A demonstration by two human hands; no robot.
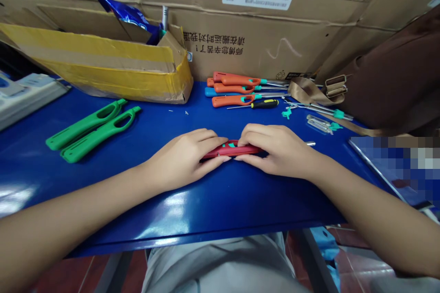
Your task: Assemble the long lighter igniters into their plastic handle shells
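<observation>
A red long-reach lighter (225, 150) lies crosswise between my hands, just over the blue table. Fingers and thumb of my left hand (187, 155) are closed on its left end. My right hand (280, 149) grips the other end, covering much of it. Teal parts show in the lighter's opening, and a metal tip pokes out beyond my right hand. To the left lie two green lighter shells (99, 130). Behind my hands are several orange lighters (237, 100), a blue lighter (209, 92) and a black and yellow screwdriver (264, 104).
A yellow-taped cardboard box (137, 78) with a blue packet (130, 13) stands back left. Metal tubes (319, 123), teal pieces (286, 113) and a tan strap (302, 91) lie back right. A large carton (261, 23) walls the rear. Tiny white bits (186, 112) lie mid-table.
</observation>
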